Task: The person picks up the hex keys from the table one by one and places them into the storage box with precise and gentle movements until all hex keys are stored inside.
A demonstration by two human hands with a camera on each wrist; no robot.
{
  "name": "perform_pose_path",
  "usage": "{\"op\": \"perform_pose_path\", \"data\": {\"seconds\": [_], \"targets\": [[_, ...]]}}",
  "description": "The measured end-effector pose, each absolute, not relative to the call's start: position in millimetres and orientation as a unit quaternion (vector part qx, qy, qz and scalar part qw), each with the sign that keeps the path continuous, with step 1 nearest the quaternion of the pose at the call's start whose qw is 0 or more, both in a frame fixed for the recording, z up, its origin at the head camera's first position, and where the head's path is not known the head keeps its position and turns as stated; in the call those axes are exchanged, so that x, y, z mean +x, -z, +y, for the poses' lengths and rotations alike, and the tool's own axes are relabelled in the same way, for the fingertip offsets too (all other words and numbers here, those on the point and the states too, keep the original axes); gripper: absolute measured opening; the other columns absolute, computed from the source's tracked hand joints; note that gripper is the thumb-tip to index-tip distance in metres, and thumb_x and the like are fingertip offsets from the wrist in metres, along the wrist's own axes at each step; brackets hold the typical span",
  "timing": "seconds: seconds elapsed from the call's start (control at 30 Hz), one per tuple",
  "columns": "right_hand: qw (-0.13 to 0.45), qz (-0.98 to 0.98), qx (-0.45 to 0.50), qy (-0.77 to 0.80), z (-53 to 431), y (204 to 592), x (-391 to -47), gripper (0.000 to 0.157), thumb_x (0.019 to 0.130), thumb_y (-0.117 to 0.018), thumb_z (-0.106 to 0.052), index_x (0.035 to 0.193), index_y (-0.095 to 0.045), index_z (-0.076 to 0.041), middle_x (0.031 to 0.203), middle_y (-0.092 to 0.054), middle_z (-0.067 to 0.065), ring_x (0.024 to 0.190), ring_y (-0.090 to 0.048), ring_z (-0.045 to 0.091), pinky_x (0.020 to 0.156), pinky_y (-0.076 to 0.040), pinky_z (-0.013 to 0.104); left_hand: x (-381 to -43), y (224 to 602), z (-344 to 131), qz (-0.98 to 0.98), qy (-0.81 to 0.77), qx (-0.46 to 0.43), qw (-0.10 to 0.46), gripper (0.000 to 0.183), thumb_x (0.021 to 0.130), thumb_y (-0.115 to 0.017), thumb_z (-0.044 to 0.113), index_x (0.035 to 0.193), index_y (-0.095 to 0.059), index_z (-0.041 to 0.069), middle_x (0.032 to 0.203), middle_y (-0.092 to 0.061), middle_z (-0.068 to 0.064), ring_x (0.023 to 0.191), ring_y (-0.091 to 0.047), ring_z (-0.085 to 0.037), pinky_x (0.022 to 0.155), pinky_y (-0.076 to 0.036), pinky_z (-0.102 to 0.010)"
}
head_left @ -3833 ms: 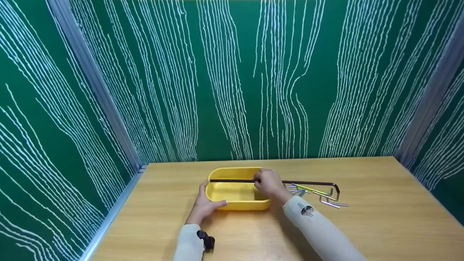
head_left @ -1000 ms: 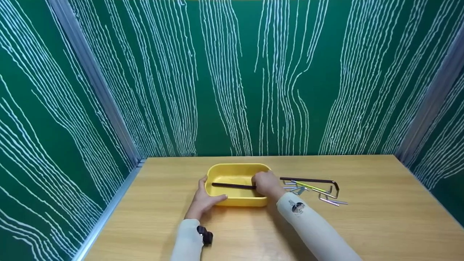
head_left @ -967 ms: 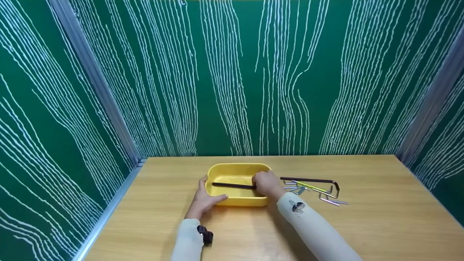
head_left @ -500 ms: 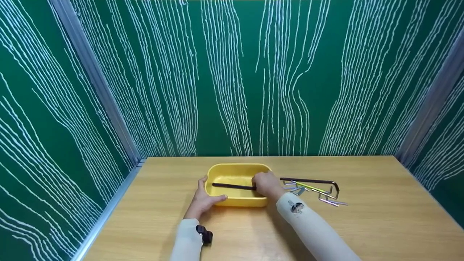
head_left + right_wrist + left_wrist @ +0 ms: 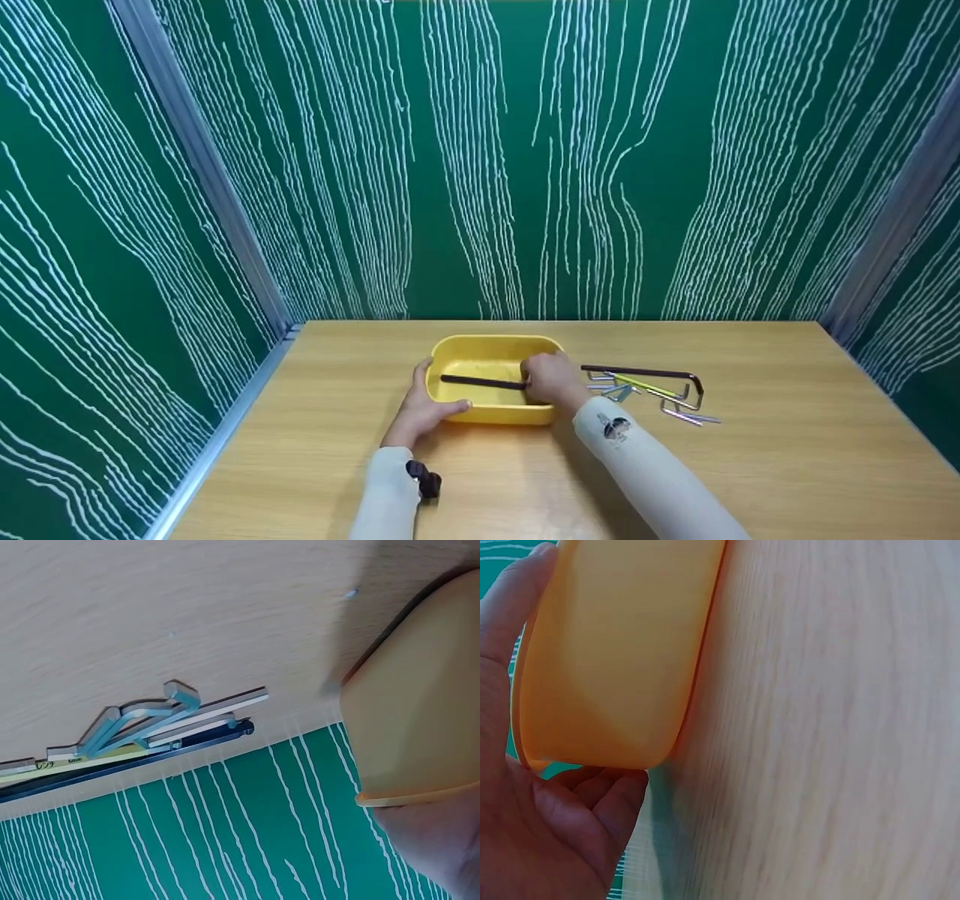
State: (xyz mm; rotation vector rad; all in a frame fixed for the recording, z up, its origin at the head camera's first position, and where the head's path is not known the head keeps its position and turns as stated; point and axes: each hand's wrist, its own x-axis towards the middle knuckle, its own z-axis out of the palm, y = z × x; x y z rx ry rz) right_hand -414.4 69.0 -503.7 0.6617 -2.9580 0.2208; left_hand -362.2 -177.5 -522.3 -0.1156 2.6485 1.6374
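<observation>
A yellow plastic tub [image 5: 495, 414] stands on the wooden table. My left hand [image 5: 424, 411] holds its left end, thumb over the front rim and fingers around the side; the left wrist view shows the tub's wall [image 5: 622, 652] against this hand. A long black hex key [image 5: 484, 382] slants inside the tub, its left end near the left wall. My right hand [image 5: 553, 376] grips its right part with curled fingers, at the tub's right end. Any bend in that key is hidden by the hand. In the right wrist view the gripping fingers are behind the tub wall.
Right of the tub lie several loose hex keys: a long black one [image 5: 645, 371], a yellow one [image 5: 649, 386] and silver ones [image 5: 682, 416]. Their ends overlap. A green wall with white wavy lines [image 5: 450, 150] rises behind the table.
Earlier, the right hand held the black hex key higher, about level with the tub's rim; it is now down inside. Over the last second both hands have stayed nearly still; the view shifted slightly.
</observation>
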Motion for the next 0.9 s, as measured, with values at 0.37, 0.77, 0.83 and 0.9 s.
{"op": "perform_pose_path", "data": {"seconds": [0.37,0.77,0.83,0.9], "targets": [[0.058,-0.931,0.226,-0.279,76.4,500.6,-414.2,0.035,0.075,-0.063,-0.031,0.103,-0.060,-0.012,0.095,-0.060,0.008,0.086,-0.053,0.020,0.076,-0.044,0.036,-360.8,520.9,-176.0,0.846,-0.532,-0.041,0.010,0.113,0.044,-0.081,0.047,0.134,-0.013,0.037,0.135,-0.035,-0.007,0.113,-0.041,-0.024,0.102,-0.026,-0.044],[0.064,-0.917,0.179,-0.351,86.9,484.0,-415.2,0.026,0.077,-0.062,-0.035,0.102,-0.058,-0.027,0.103,-0.057,0.001,0.098,-0.051,0.023,0.085,-0.041,0.038,-362.0,522.2,-177.8,0.849,-0.527,-0.034,0.003,0.114,0.043,-0.081,0.050,0.134,-0.014,0.036,0.135,-0.035,-0.011,0.114,-0.041,-0.025,0.100,-0.028,-0.044],[0.062,-0.917,0.165,-0.358,91.4,481.8,-415.8,0.026,0.078,-0.061,-0.034,0.102,-0.059,-0.025,0.102,-0.056,0.000,0.099,-0.051,0.025,0.085,-0.041,0.039,-361.5,521.6,-177.6,0.850,-0.525,-0.039,0.003,0.114,0.042,-0.081,0.051,0.133,-0.015,0.037,0.135,-0.035,-0.010,0.115,-0.041,-0.025,0.100,-0.027,-0.043],[0.061,-0.916,0.152,-0.365,96.6,479.5,-416.1,0.025,0.079,-0.060,-0.032,0.102,-0.059,-0.023,0.101,-0.056,-0.001,0.099,-0.050,0.025,0.086,-0.040,0.040,-361.1,521.1,-177.2,0.851,-0.523,-0.038,0.002,0.114,0.041,-0.081,0.052,0.133,-0.015,0.036,0.135,-0.036,-0.009,0.114,-0.041,-0.025,0.100,-0.027,-0.043]]}}
